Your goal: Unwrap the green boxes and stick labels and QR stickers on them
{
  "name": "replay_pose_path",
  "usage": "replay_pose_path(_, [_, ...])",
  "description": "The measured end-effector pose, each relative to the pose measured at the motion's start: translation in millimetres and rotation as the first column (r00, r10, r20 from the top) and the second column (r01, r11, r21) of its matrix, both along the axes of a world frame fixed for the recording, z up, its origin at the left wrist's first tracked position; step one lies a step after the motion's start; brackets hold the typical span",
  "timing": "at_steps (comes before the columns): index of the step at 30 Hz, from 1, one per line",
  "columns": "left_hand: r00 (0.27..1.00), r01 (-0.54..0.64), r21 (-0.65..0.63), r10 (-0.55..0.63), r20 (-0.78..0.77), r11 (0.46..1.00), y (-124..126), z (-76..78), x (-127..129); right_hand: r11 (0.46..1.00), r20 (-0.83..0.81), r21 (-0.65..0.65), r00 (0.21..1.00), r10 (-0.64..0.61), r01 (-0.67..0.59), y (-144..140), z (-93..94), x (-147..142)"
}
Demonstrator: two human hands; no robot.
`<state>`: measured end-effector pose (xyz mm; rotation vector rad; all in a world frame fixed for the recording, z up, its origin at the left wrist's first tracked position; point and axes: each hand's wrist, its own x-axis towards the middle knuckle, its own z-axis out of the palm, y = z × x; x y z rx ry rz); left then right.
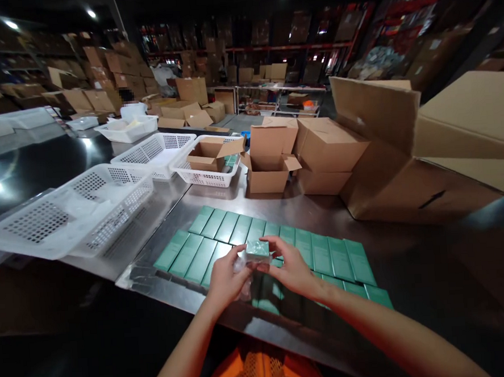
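Near front edge of metal table (317, 207), bare beyond flat green boxes (225, 227), small glossy block (258, 249) is being pinched by half-curled left hand (225, 276) and right hand (292, 267).

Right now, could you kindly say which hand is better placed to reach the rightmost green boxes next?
Probably the right hand: it is nearer those green boxes, while the left hand is farther off, with clear plastic against it. Both hold a small box, so the right would first need freeing.
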<state>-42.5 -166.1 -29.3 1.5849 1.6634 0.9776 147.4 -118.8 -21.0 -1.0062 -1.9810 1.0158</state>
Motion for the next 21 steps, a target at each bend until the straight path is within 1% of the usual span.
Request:
replay_pose_path(3, [0.992, 0.005, -0.049, -0.011, -0.125, 0.999, -2.2, -0.4, -0.9, 0.999, 0.148, 0.008, 0.988, 0.040, -0.041, 0.1, -6.5, 4.1])
replay_pose_path(5, [0.971, 0.014, -0.063, -0.029, -0.237, 0.998, -3.6, 4.0, -2.0, 0.997, 0.187, 0.034, 0.981, 0.056, -0.064, 1.4, -3.3, 6.3])
replay_pose_path(8, [0.915, 0.043, -0.059, -0.063, -0.399, 0.997, -5.9, 11.8, -2.1, 0.992, 0.127, 0.096, 0.990, 0.068, -0.081, 4.9, 11.5, 7.6])
replay_pose_path(11, [0.815, 0.122, -0.008, -0.105, -0.570, 0.992, -8.3, 14.6, -1.2, 0.989, 0.090, 0.080, 0.989, 0.113, -0.120, 9.7, 29.2, 6.8])
replay_pose_path(12, [0.771, 0.157, 0.011, -0.115, -0.626, 0.988, -9.0, 14.4, -1.4, 0.992, 0.086, 0.054, 0.990, 0.112, -0.117, 11.8, 34.2, 6.1])
replay_pose_path(14, [0.696, 0.228, 0.043, -0.132, -0.706, 0.973, -10.5, 13.7, -2.8, 0.997, 0.069, -0.028, 0.995, 0.072, -0.070, 16.7, 42.5, 3.4])
replay_pose_path(16, [0.662, 0.291, 0.073, -0.145, -0.735, 0.954, -12.1, 14.5, -6.0, 0.988, 0.006, -0.149, 1.000, 0.031, -0.030, 23.5, 49.1, -1.2])
replay_pose_path(19, [0.677, 0.340, 0.148, -0.133, -0.724, 0.929, -17.5, 19.9, -14.3, 0.935, -0.164, -0.351, 0.986, -0.018, -0.042, 40.3, 57.1, -12.4])
replay_pose_path(21, [0.708, 0.344, 0.213, -0.104, -0.698, 0.914, -26.1, 24.1, -22.4, 0.891, -0.267, -0.452, 0.958, -0.101, -0.032, 58.6, 61.3, -22.1])
